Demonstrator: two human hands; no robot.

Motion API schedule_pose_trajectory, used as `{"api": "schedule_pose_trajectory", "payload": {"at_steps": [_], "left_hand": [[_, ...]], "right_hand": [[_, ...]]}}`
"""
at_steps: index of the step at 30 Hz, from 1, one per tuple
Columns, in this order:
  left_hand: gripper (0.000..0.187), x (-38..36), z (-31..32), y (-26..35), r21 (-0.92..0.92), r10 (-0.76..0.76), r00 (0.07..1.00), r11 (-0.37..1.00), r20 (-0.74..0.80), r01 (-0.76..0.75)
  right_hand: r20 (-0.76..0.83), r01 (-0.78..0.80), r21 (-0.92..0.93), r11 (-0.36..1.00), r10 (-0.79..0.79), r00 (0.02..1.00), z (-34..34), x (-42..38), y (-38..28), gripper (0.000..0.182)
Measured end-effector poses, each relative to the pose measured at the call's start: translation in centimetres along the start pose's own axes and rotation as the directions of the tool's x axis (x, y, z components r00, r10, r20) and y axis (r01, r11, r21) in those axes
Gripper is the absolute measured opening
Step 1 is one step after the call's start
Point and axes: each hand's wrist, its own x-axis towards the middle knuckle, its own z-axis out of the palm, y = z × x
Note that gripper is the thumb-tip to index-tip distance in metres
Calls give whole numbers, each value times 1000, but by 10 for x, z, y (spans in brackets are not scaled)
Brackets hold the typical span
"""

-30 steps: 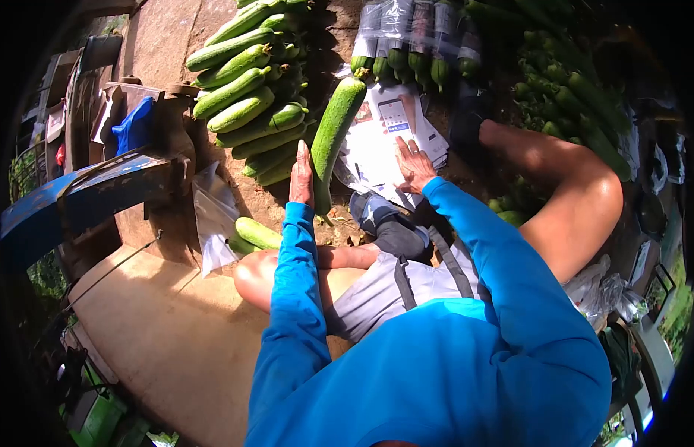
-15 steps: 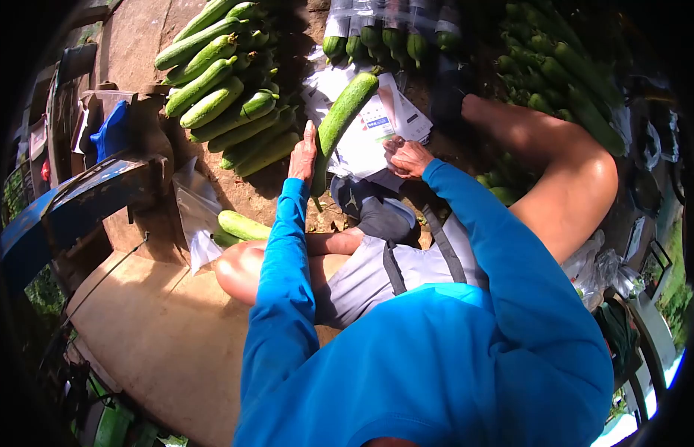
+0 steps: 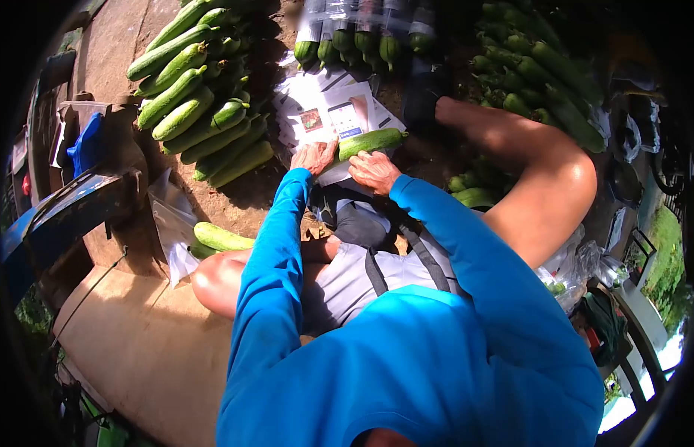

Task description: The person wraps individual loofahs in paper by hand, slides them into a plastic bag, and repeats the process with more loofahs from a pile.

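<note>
A long green luffa gourd [image 3: 377, 141] lies crosswise over the near part of a stack of printed paper sheets [image 3: 298, 104] on the ground. My left hand [image 3: 315, 156] is closed at the gourd's left end, its fingers curled over it. Close beside it, my right hand [image 3: 375, 172] has bent fingers against the gourd's near side, around its middle. The thumbs and the gourd's underside are partly hidden. Pictures and text show on the top sheets beyond the gourd.
A pile of luffa gourds [image 3: 184, 112] lies at left, another pile [image 3: 537, 71] at right. Paper-wrapped gourds [image 3: 354, 33] stand in a row beyond the sheets. A plastic bag [image 3: 172, 223] and a loose gourd [image 3: 222, 237] lie near my left knee.
The gourd has turned from upright in view to nearly crosswise and come down over the paper. My left hand has moved onto its left end; my right hand has come against its near side.
</note>
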Motion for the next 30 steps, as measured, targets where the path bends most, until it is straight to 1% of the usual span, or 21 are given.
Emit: {"api": "schedule_pose_trajectory", "payload": {"at_steps": [2,4,5,6,7,9,10,11,12,14,15,16,18,19,20,21,22,23,26,28,30], "left_hand": [[64,1,2,1,14,-4,1000,1000,30,3],[63,-1,-1,3,40,-82,995,996,51,80],[62,-2,-4,3,105,-17,998,994,68,10],[61,-2,-4,5,84,-84,995,993,62,78],[62,-2,-6,7,84,-91,992,993,84,84],[62,-1,-6,9,83,-101,989,992,109,93],[56,-2,-6,9,111,-111,988,989,109,99],[51,-2,-7,9,139,-122,987,985,109,106],[51,-3,-9,7,138,-131,985,984,110,115],[53,-4,-16,1,-19,-112,993,993,33,113],[46,-3,-23,-4,27,-105,994,994,41,104],[42,-7,-26,-8,58,-42,994,997,-103,48],[37,-12,-34,-11,12,-70,951,997,-300,77],[27,-16,-39,-8,46,-54,939,996,-340,74],[27,-24,-42,-2,47,-62,938,995,-340,83],[23,-27,-43,0,66,82,907,996,-413,-60],[18,-31,-44,6,96,221,849,975,-479,-200],[15,-35,-44,13,115,255,851,967,-459,-227],[24,-44,-35,28,240,347,881,930,-321,-279],[30,-46,-24,33,231,389,890,912,-236,-338],[31,-47,-17,35,186,369,897,925,-243,-330]], "right_hand": [[-19,-23,36,999,23,1000,0,-2,1,40],[-47,-34,78,996,38,998,4,1,3,36],[-43,-48,99,994,53,998,5,2,4,32],[-40,-63,118,991,68,997,6,3,8,28],[-178,-22,74,997,35,983,6,4,12,26],[-215,-13,64,998,26,976,7,6,18,25],[-251,-8,50,999,20,968,6,8,20,24],[-254,-17,93,995,41,966,6,10,22,21],[-251,-10,99,995,35,967,4,10,23,21],[-233,-127,261,957,190,954,0,14,26,19],[-205,-138,313,940,208,956,-1,16,30,17],[-215,-131,355,926,217,952,-2,21,34,18],[-104,-229,448,864,305,947,-10,29,43,21],[-57,-253,451,856,310,949,-13,32,49,24],[-36,-240,463,853,289,957,-16,37,54,26],[-3,-248,483,840,285,959,-19,40,60,27],[30,-255,502,826,279,960,-21,43,64,28],[29,-248,507,826,271,962,-21,45,65,28],[51,-267,485,833,278,959,-24,52,69,28],[65,-254,461,850,253,965,-25,57,71,27],[21,-209,467,859,226,974,-23,59,73,27]]}}
